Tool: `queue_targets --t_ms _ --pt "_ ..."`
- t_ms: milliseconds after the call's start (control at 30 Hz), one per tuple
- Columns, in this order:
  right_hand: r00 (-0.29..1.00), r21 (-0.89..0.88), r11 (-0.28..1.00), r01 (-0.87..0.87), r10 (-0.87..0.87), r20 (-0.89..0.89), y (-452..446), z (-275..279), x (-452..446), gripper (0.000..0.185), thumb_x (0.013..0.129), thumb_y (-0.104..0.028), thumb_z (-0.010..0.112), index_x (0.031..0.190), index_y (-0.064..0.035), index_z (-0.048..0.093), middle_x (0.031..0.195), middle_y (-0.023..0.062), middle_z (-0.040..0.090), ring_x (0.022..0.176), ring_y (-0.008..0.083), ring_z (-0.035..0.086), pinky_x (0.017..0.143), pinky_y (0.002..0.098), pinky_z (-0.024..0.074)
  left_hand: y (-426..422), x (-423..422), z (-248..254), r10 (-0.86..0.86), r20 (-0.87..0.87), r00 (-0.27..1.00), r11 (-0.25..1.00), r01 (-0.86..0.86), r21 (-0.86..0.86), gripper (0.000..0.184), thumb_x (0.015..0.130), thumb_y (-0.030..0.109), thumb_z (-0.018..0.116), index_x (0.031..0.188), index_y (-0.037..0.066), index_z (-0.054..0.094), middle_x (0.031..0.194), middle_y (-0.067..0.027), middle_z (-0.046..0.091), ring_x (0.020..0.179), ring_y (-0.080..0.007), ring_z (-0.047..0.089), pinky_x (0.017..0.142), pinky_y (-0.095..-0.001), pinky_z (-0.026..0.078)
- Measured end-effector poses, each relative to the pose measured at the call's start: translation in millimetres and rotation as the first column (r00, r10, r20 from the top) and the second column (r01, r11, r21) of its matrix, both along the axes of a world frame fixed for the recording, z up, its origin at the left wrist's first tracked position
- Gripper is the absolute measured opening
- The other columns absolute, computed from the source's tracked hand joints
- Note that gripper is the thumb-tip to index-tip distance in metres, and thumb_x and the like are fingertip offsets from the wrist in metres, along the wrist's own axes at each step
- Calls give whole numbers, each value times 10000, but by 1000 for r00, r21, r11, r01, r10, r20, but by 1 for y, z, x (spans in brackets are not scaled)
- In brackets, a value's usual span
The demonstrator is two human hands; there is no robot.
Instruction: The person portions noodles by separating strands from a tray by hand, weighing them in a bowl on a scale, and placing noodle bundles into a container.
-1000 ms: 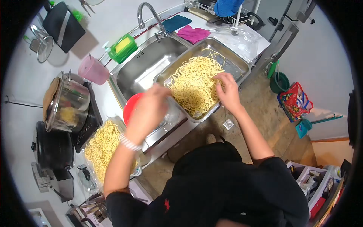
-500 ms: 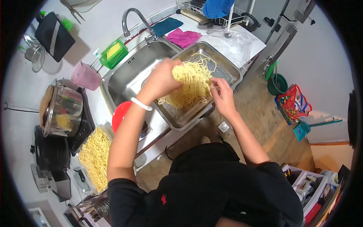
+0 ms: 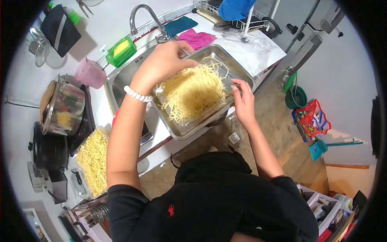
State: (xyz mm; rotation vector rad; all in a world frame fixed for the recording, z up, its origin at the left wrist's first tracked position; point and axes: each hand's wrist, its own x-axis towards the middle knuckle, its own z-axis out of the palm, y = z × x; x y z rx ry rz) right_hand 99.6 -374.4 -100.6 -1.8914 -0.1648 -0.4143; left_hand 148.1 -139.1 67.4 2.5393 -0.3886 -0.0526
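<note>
A heap of thin yellow noodles (image 3: 193, 94) lies in a rectangular metal tray (image 3: 242, 68), with a few strands spread toward the far end. Above the heap's left side is my left hand (image 3: 163, 62), open, its thumb and fingers apart and nothing visible between them. A white coiled band circles that wrist. My right hand (image 3: 244, 101) is at the tray's right side, beside the noodles. Its thumb and fingers are closed around a grey flat piece (image 3: 228, 84), which I cannot identify. The middle of the heap is blurred.
Behind the tray are a steel sink (image 3: 121, 80), a tap (image 3: 149, 18) and a pink cloth (image 3: 196, 39). A green soap holder (image 3: 121, 54) stands by the sink. More noodles fill a clear container (image 3: 94, 161) at left, near a lidded pot (image 3: 66, 107).
My left hand has moved up and left and opened, and the noodles it lifted are down on the heap. My right hand has shifted slightly right. The camera view has shifted a little.
</note>
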Motion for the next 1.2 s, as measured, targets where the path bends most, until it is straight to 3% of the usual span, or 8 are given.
queue_targets --t_ms 67,267,467,600,800,1033,1067,1200 --pt "1000 -6 1000 6 -6 23 -5 -8 2 243 977 -174 509 1133 -12 601 1015 159 606 922 276 617 811 366 488 12 12 -18 59 -161 985 997 -68 -48 409 786 273 743 1123 56 661 985 -159 674 769 -208 666 700 -309 531" --pt "1000 -8 1000 -13 13 4 -6 -17 8 227 967 -168 520 1116 -19 603 1008 173 610 906 292 619 813 370 485 5 5 -132 -107 77 991 981 93 169 445 694 204 775 1099 74 646 981 -148 659 949 -315 624 880 -387 490" --pt "999 -16 999 -40 41 21 -6 -19 12 213 956 -147 522 1105 -17 604 993 175 609 894 290 616 804 368 484 8 19 -45 28 55 998 999 -26 -40 295 691 203 740 942 51 705 779 -121 694 736 -247 668 738 -335 521" --pt "999 -10 999 -53 53 12 -2 -18 14 217 954 -149 521 1094 -7 606 982 176 609 890 287 616 805 367 481 10 15 43 -50 133 990 992 64 -104 231 781 184 733 960 42 704 818 7 673 714 -49 587 645 -226 472" --pt "998 10 998 -57 57 8 -2 -16 16 228 952 -155 518 1093 -1 611 958 172 606 898 289 618 816 373 476 -7 -9 144 15 367 930 974 70 -217 165 829 154 695 901 10 732 734 -30 686 669 -57 604 657 -217 476" --pt "999 -16 999 -36 36 31 -2 -3 19 210 918 -109 547 1077 7 618 958 160 612 874 267 611 797 358 482 -29 -28 141 48 474 879 999 -42 -24 234 800 204 690 937 22 747 748 -95 718 677 -112 656 656 -278 513" --pt "996 -12 1000 -29 30 79 -1 4 21 201 909 -95 552 1067 8 622 957 159 612 873 266 611 794 357 483 -21 -9 142 67 350 934 974 15 -226 231 793 202 694 923 17 746 734 -97 715 667 -115 654 648 -276 512" --pt "940 -1 1000 5 -5 340 10 54 31 163 842 -40 614 999 4 632 951 156 608 881 272 601 799 355 485 -32 -25 153 40 345 938 999 -39 -9 236 786 190 700 895 -17 737 716 -104 707 663 -120 652 644 -274 511"
